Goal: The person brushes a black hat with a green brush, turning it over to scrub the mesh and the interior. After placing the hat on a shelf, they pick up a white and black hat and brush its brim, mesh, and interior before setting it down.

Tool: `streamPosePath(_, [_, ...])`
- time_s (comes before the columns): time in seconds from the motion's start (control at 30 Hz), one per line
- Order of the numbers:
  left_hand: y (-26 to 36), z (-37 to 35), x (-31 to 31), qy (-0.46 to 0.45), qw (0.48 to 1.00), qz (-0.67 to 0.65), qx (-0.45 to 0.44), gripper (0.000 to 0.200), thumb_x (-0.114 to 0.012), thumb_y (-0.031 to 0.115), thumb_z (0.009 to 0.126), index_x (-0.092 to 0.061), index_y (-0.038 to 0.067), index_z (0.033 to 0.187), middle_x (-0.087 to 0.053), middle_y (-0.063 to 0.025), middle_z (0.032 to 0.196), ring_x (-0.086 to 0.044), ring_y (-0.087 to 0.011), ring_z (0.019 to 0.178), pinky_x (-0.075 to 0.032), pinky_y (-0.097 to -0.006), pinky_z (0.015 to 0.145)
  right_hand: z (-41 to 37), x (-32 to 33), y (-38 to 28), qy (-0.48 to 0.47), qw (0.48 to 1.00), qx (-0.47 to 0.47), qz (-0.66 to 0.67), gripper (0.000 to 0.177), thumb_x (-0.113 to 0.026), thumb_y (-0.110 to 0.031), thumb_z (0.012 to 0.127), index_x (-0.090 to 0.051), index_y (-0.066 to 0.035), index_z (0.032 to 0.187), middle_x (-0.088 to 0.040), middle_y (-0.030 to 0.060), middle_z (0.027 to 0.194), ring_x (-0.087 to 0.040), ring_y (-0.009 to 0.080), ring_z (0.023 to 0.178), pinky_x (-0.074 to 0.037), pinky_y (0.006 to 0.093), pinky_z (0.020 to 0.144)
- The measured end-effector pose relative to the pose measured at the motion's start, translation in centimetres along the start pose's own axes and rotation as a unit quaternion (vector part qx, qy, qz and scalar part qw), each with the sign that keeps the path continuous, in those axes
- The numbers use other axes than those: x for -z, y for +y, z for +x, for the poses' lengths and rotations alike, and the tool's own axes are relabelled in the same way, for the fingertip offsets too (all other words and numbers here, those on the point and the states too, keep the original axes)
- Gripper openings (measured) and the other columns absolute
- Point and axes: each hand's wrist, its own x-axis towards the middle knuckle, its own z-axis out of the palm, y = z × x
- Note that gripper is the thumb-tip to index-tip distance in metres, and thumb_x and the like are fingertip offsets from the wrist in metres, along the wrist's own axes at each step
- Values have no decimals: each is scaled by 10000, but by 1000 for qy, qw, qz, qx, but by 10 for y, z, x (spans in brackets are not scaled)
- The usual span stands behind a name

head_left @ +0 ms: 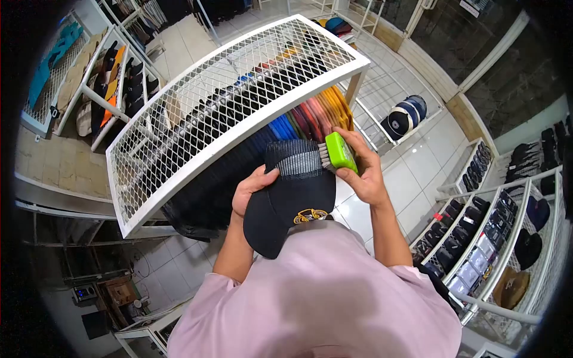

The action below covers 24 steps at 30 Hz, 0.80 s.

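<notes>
A black cap (301, 194) with a gold emblem on its front is held before my chest, its brim toward the lower left. My left hand (253, 190) grips the cap at its left edge, thumb on top by the mesh. In my right hand (365, 170) is a green scrub brush (341, 153), fingers and thumb wrapped around its body. The pale bristles touch the right end of the grey-white mesh strip on the cap. The fingers of my left hand under the cap are hidden.
A white mesh-topped rack (239, 113) with hanging clothes stands just ahead. Shelves of packaged goods (471, 238) line the right side, with more caps (528, 247) beside them. Several caps (404, 119) sit on a low rack beyond. A slanted display (107, 83) is at far left.
</notes>
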Motion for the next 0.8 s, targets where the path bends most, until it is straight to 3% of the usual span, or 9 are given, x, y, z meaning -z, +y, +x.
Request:
streamPosePath(0.17, [6, -3, 8, 5, 996, 84, -31, 456, -447, 165, 1054, -460, -117, 1413, -603, -284, 1355, -643, -395, 1210, -510, -516, 1072, -16, 5, 33, -31, 997, -61, 36, 694, -823, -166, 843, -542, 0, 1455, -575, 109, 1270, -521, 215, 1211, -364, 335, 1088])
streamPosePath(0.3, [1, 0, 10, 1, 1000, 28, -12, 490, -430, 191, 1070, -414, -97, 1467, -554, -285, 1418, -597, -399, 1274, -465, -536, 1117, -15, 6, 22, 37, 997, -51, 39, 710, -822, -128, 836, -526, -1, 1468, -560, 105, 1312, -507, 206, 1257, -341, 327, 1112])
streamPosePath(0.37, [1, 0, 4, 16, 999, 30, 3, 497, -422, 197, 1076, -400, -92, 1480, -540, -283, 1435, -586, -400, 1289, -453, -541, 1129, -10, -2, 21, -21, 998, -33, 48, 713, -830, -126, 829, -530, 0, 1463, -561, 99, 1310, -510, 206, 1265, -355, 332, 1109])
streamPosePath(0.43, [1, 1, -5, 14, 996, 75, -38, 445, -396, 199, 1100, -464, -98, 1425, -600, -243, 1378, -632, -341, 1246, -497, -454, 1098, -16, -4, 32, -2, 994, -59, 88, 706, -827, -111, 826, -536, -8, 1461, -565, 91, 1295, -531, 204, 1239, -376, 334, 1096])
streamPosePath(0.5, [7, -2, -6, 33, 995, 82, -40, 442, -405, 212, 1101, -481, -92, 1413, -616, -236, 1355, -652, -328, 1213, -514, -444, 1076, -21, 12, 36, -37, 991, -79, -97, 684, -819, -77, 819, -560, -26, 1450, -576, 93, 1271, -555, 210, 1206, -395, 334, 1078])
streamPosePath(0.57, [8, 0, -5, 59, 994, 86, -37, 440, -414, 226, 1102, -498, -87, 1400, -633, -229, 1332, -672, -315, 1179, -530, -435, 1055, -13, 8, 18, 35, 999, -38, -17, 707, -837, -56, 769, -591, -48, 1432, -595, 91, 1245, -574, 207, 1174, -434, 337, 1032])
streamPosePath(0.63, [5, 5, -6, 88, 985, 148, -10, 411, -452, 256, 1099, -560, -63, 1334, -682, -192, 1248, -713, -271, 1081, -570, -393, 983, 2, -7, -6, 16, 999, 9, -51, 699, -844, -57, 745, -623, -61, 1409, -611, 103, 1233, -585, 227, 1163, -449, 348, 1019])
streamPosePath(0.73, [7, 9, 4, 90, 982, 163, -24, 371, -491, 271, 1092, -601, -31, 1277, -715, -146, 1162, -728, -225, 1005, -589, -349, 920, 0, -28, -14, -57, 972, 72, -215, 668, -831, -70, 677, -710, -147, 1329, -643, 120, 1213, -603, 293, 1130, -464, 397, 1013])
streamPosePath(0.8, [9, 11, -7, 100, 978, 180, -39, 350, -498, 266, 1090, -613, -19, 1258, -719, -133, 1144, -729, -212, 987, -593, -337, 900, -13, -31, -12, -156, 957, 103, -222, 640, -812, -97, 677, -726, -170, 1307, -659, 77, 1202, -607, 273, 1113, -459, 421, 1007])
